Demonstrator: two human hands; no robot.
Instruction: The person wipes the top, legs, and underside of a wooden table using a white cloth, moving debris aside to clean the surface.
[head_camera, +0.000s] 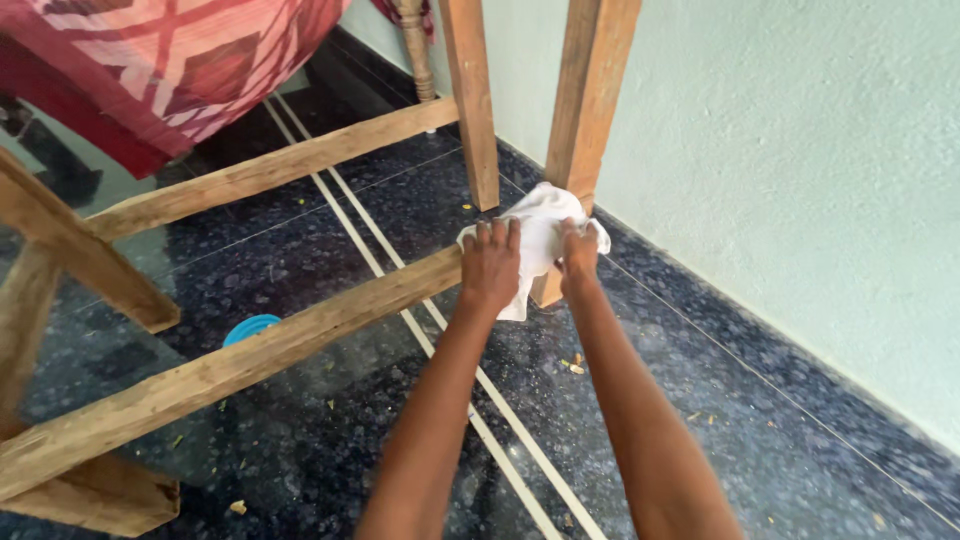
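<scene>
**Both hands pressed to a white cloth at the foot of a wooden leg**

Here we are, looking down along two bare forearms that come up from six o'clock. The left hand (490, 265) lies flat, fingers spread, on the end of a rough wooden rail (230, 365), its fingertips over the edge of a crumpled white cloth (538, 235). Its grip is a press, palm down, rather than a closed fist. The right hand (579, 255), just beside it at three o'clock, has its grip clenched on the cloth, bunching it against the base of a wooden leg (585, 100). The cloth sits just above picture centre, right where rail and leg meet, wrapped about that joint and touching both.

A second upright post (472, 100) stands just beside the leg at nine o'clock. A higher rail (270, 168) runs off toward ten o'clock. Below lies a dark speckled floor (760, 450) crossed by pale strips (500, 440), with small crumbs scattered. A blue round thing (250, 326) peeks out behind the lower rail at nine o'clock. At eleven o'clock hangs a red patterned fabric (170, 60). A pale green wall (800, 150) fills the two o'clock side.
</scene>
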